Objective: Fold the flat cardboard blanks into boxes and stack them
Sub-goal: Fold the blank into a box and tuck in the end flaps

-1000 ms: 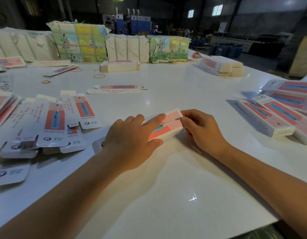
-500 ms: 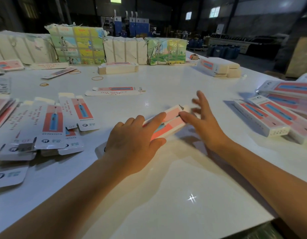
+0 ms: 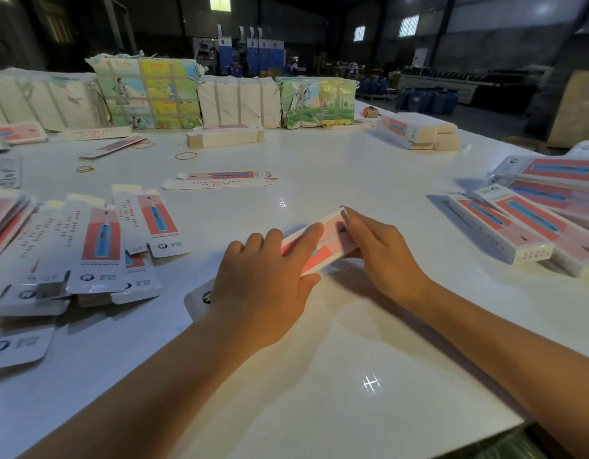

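head view, looking down at a glossy white surface point(image 3: 319, 376) in a dim warehouse. both bare hands meet on one pink and white box point(image 3: 322, 245) lying at the middle of the surface. the left hand point(image 3: 263, 286) lies on top of the box's near end, fingers fairly straight and pressing down, forefinger stretched along the printed face. the right hand point(image 3: 382, 256) grips the far end, fingers curled over the end flap and thumb underneath. the box carries a pink panel with a blue strip; its lettering is too blurred to read.

to the left lies a loose heap of flat blanks point(image 3: 97, 246), white with pink panels, each showing a blue toothbrush-shaped picture and a small round tooth logo; rows of pink text are too small to read. one more flat blank point(image 3: 220, 180) lies alone further back. to the right, finished boxes point(image 3: 524, 226) lie side by side and overlapping. further back are a low stack of blanks point(image 3: 225, 135), rubber bands point(image 3: 186, 156), and along the far edge strapped bundles point(image 3: 147, 94) with colourful green and yellow printed wrappers, writing unreadable.
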